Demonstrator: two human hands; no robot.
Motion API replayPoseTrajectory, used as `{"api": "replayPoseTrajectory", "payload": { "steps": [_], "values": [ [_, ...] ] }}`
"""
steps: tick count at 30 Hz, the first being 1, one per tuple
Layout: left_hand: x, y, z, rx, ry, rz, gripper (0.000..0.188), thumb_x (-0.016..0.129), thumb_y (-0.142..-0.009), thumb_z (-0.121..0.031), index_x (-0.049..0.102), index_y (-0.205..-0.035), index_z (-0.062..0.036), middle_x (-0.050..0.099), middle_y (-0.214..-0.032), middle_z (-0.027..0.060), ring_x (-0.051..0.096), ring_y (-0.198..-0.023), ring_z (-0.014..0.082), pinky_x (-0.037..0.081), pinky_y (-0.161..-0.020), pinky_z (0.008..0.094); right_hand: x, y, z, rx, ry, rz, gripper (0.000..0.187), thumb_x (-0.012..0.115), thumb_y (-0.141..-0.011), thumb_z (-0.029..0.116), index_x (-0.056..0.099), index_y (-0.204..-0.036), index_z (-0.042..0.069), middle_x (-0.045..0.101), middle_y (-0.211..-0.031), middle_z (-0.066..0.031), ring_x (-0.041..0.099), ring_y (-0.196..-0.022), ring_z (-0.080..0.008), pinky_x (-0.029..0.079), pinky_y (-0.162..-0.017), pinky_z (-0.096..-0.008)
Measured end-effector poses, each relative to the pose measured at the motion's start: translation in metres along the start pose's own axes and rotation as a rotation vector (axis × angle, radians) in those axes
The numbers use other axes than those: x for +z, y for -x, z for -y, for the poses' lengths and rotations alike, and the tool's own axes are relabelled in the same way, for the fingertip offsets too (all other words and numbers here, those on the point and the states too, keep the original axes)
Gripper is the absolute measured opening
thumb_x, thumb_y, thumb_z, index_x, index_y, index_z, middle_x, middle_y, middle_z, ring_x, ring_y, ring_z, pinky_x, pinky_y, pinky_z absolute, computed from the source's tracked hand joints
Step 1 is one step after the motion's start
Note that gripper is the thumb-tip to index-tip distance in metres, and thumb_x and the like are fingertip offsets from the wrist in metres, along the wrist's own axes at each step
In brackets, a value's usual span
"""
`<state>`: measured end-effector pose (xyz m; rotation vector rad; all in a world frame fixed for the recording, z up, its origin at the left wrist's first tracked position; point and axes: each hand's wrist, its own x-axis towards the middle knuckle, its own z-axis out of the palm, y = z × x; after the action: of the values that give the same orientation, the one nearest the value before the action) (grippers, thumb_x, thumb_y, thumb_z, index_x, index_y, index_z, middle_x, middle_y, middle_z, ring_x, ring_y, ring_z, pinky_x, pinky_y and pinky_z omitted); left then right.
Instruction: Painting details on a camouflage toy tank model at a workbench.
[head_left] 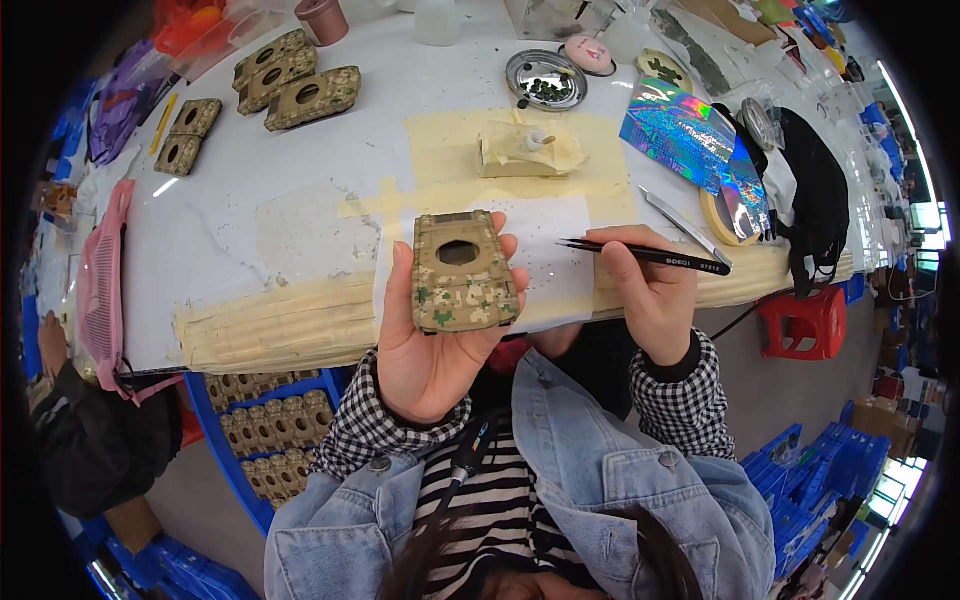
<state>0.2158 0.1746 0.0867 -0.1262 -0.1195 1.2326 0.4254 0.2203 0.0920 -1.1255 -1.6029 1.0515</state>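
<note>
My left hand is closed around a camouflage model tank hull, held up over the near edge of the table. The hull is tan with green and brown blocky patches and a roundish hole in its top. Fingertips show along its right side and the thumb lies on its left. My right hand grips black pointed tweezers, their tips toward the left and apart from the hull. Under both hands lies a white paper sheet. A small metal dish with dark green bits stands farther back.
Several similar hulls lie at the back left. A taped block sits mid-table. Silver tweezers, a tape roll and a shiny holographic sheet lie right. A blue crate of hulls is below the table's left side.
</note>
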Motion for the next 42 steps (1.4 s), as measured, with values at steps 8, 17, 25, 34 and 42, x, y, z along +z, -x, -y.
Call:
{"api": "replayPoseTrajectory", "payload": {
  "steps": [8, 17, 25, 34, 42],
  "values": [
    [-0.001, 0.000, -0.003, -0.016, 0.014, -0.009, 0.068, 0.030, -0.096, -0.048, 0.018, -0.140, 0.0026, 0.040, -0.133, 0.0216, 0.047, -0.118, 0.0357, 0.042, -0.102, 0.0423, 0.000, 0.000, -0.003, -0.620, 0.538, 0.097, 0.027, 0.072, -0.070, 0.006, 0.064, -0.095, 0.000, 0.065, -0.088, -0.0123, 0.064, -0.075, -0.0269, 0.052, -0.063, -0.0324],
    [-0.002, -0.001, -0.003, -0.012, -0.013, -0.015, 0.069, 0.030, -0.096, -0.049, 0.018, -0.140, 0.0029, 0.041, -0.132, 0.0214, 0.048, -0.117, 0.0353, 0.043, -0.101, 0.0419, 0.002, -0.001, -0.008, -0.710, 0.616, 0.096, 0.029, 0.074, -0.068, 0.008, 0.064, -0.094, 0.001, 0.065, -0.088, -0.0124, 0.064, -0.075, -0.0265, 0.053, -0.063, -0.0326],
    [-0.003, -0.001, -0.002, -0.015, 0.000, -0.016, 0.068, 0.030, -0.096, -0.048, 0.018, -0.140, 0.0027, 0.040, -0.132, 0.0217, 0.048, -0.118, 0.0357, 0.043, -0.101, 0.0424, 0.002, 0.005, -0.011, -0.130, 0.042, -0.061, 0.014, 0.064, -0.084, 0.005, 0.064, -0.095, -0.002, 0.065, -0.086, -0.0091, 0.060, -0.073, -0.0154, 0.048, -0.065, -0.0244],
    [-0.002, 0.000, -0.001, 0.003, -0.033, -0.017, 0.068, 0.030, -0.096, -0.049, 0.019, -0.140, 0.0020, 0.041, -0.132, 0.0214, 0.049, -0.117, 0.0348, 0.043, -0.100, 0.0422, 0.002, -0.002, 0.000, 0.061, 0.038, -0.004, 0.018, 0.056, -0.091, 0.012, 0.064, -0.094, -0.004, 0.063, -0.074, -0.0046, 0.050, -0.062, -0.0058, 0.039, -0.056, -0.0195],
    [-0.003, 0.000, -0.001, -0.006, -0.022, -0.010, 0.068, 0.029, -0.096, -0.049, 0.018, -0.140, 0.0029, 0.042, -0.131, 0.0216, 0.048, -0.117, 0.0347, 0.043, -0.101, 0.0419, 0.004, -0.003, 0.001, 0.058, 0.028, -0.022, 0.018, 0.058, -0.090, 0.012, 0.065, -0.093, -0.004, 0.060, -0.069, -0.0028, 0.049, -0.061, -0.0056, 0.039, -0.055, -0.0191]
  ]
}}
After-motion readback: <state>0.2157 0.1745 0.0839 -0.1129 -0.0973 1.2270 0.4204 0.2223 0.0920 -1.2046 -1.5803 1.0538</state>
